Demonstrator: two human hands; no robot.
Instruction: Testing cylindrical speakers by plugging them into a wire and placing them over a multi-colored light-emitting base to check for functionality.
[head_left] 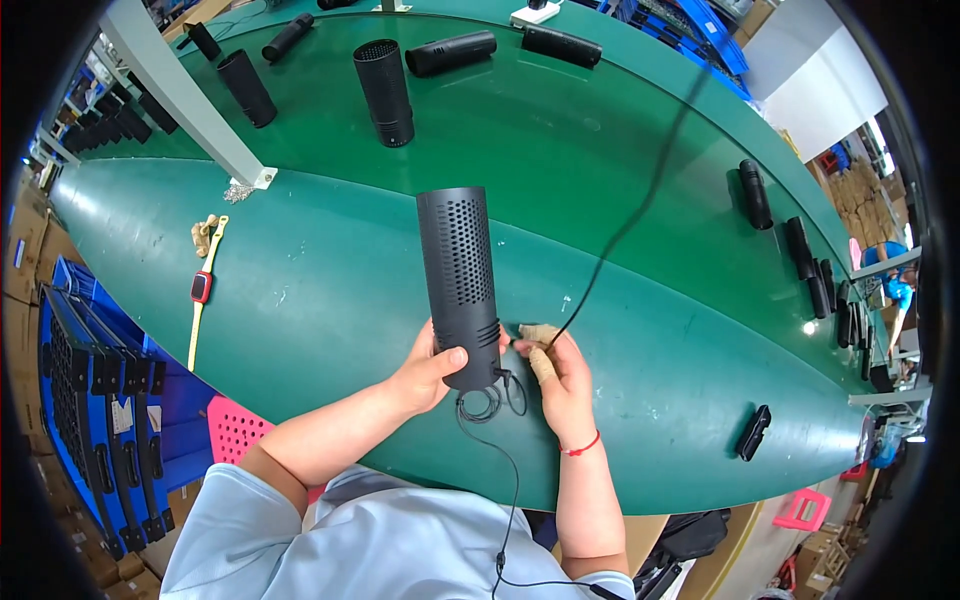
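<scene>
In the middle, my left hand point(428, 372) is wrapped round the lower end of a black perforated cylinder housing point(458, 285), its thumb across the front. The cylinder stands nearly upright, tilted slightly left, its holes on the right side. Close to its base on the right, my right hand point(562, 375) pinches the end of a thin black cable point(628, 225) between thumb and forefinger. Both of those fingers wear beige finger cots. What sits at the very tip is too small to tell. A coiled black cord point(482, 404) hangs below the cylinder's base.
Similar black cylinders stand and lie on the green table point(350, 235): one upright point(384, 95) at the back, several at the far right. A watch point(202, 288) with finger cots lies left. A small black part point(754, 433) lies right. A white post point(185, 95) rises back left.
</scene>
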